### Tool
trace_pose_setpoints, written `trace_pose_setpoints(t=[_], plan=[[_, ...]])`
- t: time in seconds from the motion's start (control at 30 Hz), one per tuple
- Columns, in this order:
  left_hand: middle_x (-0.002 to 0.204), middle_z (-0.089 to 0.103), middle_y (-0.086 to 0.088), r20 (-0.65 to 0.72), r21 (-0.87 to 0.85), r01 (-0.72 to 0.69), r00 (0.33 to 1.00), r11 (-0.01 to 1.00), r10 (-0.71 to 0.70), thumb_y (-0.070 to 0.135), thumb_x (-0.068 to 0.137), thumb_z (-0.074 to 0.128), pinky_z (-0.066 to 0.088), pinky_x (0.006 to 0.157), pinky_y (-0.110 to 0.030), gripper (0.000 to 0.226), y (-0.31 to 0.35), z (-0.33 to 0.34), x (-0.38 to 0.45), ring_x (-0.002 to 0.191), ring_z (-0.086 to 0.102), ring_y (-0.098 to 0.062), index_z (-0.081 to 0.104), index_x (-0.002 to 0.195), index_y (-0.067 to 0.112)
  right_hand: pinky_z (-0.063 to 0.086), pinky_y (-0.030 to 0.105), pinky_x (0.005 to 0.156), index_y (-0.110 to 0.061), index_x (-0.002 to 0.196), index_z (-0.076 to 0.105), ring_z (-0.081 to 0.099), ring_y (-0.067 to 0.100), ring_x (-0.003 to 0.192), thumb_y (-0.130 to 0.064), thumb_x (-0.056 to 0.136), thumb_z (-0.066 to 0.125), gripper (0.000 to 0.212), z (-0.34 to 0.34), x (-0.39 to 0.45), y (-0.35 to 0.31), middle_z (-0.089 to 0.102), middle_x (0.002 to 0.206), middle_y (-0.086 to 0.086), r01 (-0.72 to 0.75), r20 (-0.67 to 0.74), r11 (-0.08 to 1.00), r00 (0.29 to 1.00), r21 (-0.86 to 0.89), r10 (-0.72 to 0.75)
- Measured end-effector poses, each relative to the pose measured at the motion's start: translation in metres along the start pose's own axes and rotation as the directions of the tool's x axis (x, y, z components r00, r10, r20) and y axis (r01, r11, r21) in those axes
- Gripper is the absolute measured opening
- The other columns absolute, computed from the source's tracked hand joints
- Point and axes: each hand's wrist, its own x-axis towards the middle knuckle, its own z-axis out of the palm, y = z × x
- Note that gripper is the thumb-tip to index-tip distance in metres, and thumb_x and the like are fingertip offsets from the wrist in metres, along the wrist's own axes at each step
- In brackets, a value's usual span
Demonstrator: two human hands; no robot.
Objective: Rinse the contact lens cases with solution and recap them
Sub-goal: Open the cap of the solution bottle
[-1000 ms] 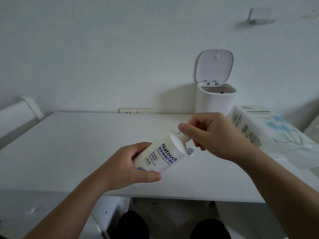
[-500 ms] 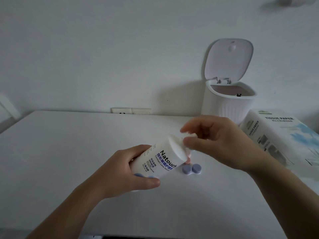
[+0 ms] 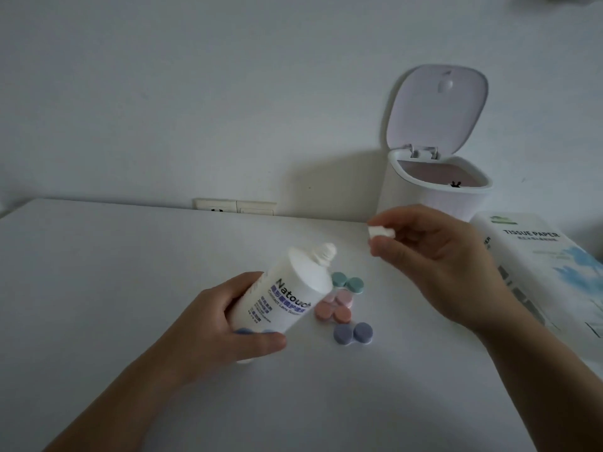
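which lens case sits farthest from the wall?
The purple lens case, last in the row, nearest the camera; the teal, pink and orange ones lie beyond it.

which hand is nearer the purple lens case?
Left. The left hand, gripping the solution bottle, sits just left of the purple lens case; the right hand, pinching the cap, is up and right of it.

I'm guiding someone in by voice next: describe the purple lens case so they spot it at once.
Start at the white bin with its lid up at the back of the table. Come toward the camera to the cluster of small round-capped lens cases beside the tilted solution bottle. The purple lens case is the nearest, lying apart from the teal case and the pink ones.
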Motion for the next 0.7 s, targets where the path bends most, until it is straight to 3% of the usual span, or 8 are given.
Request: trace_pose_setpoints(t=[0.07, 0.17, 0.3, 0.47, 0.7], plan=[[0.106, 0.075, 0.010, -0.053, -0.060, -0.011, 0.999, 0.998, 0.008, 0.057, 0.058, 0.085, 0.055, 0.072, -0.018, 0.066, -0.002, -0.001, 0.002, 0.093, 0.073, -0.010, 0.063, 0.119, 0.046, 0.055, 0.017, 0.073, -0.032, 0.101, 0.069, 0.069, 0.006, 0.077, -0.033, 0.081, 0.078, 0.021, -0.005, 0.009, 0.014, 0.073, 0.088, -0.007, -0.082, -0.053, 0.995, 0.995, -0.056, 0.079], [0.101, 0.075, 0.007, -0.141, -0.123, -0.030, 0.990, 0.992, 0.012, 0.073, 0.055, 0.080, 0.053, 0.070, -0.018, 0.063, -0.002, -0.002, 0.005, 0.086, 0.073, -0.009, 0.065, 0.111, 0.047, 0.053, 0.017, 0.064, -0.029, 0.089, 0.067, 0.065, 0.005, 0.069, -0.033, 0.082, 0.078, 0.014, -0.002, 0.026, 0.039, 0.070, 0.076, -0.008, -0.179, -0.098, 0.929, 0.983, -0.325, 0.156], [0.100, 0.075, 0.007, -0.230, -0.133, -0.025, 0.973, 0.991, -0.006, 0.059, 0.066, 0.073, 0.053, 0.068, -0.022, 0.044, -0.005, 0.001, 0.008, 0.086, 0.072, -0.009, 0.063, 0.107, 0.046, 0.048, 0.019, 0.064, -0.031, 0.089, 0.063, 0.061, 0.000, 0.069, -0.033, 0.086, 0.073, 0.011, 0.024, 0.049, 0.063, 0.064, 0.076, -0.015, -0.129, 0.060, 0.805, 0.978, -0.579, 0.200], [0.109, 0.075, 0.005, -0.288, -0.198, -0.010, 0.956, 0.980, -0.048, 0.050, 0.065, 0.079, 0.057, 0.085, -0.047, 0.050, -0.012, 0.003, 0.010, 0.099, 0.073, -0.016, 0.063, 0.111, 0.041, 0.054, 0.031, 0.077, -0.023, 0.103, 0.067, 0.063, 0.018, 0.083, -0.028, 0.088, 0.065, 0.016, 0.051, 0.071, 0.088, 0.067, 0.091, -0.004, -0.125, 0.164, 0.705, 0.931, -0.698, 0.327], [0.107, 0.075, 0.009, -0.320, -0.177, 0.016, 0.945, 0.984, -0.073, 0.050, 0.062, 0.082, 0.057, 0.083, -0.044, 0.053, -0.021, 0.000, 0.014, 0.097, 0.073, -0.011, 0.062, 0.110, 0.040, 0.049, 0.027, 0.074, -0.021, 0.097, 0.068, 0.061, 0.019, 0.082, -0.021, 0.083, 0.067, 0.013, 0.059, 0.083, 0.105, 0.063, 0.091, -0.002, -0.154, 0.194, 0.681, 0.893, -0.716, 0.406]])
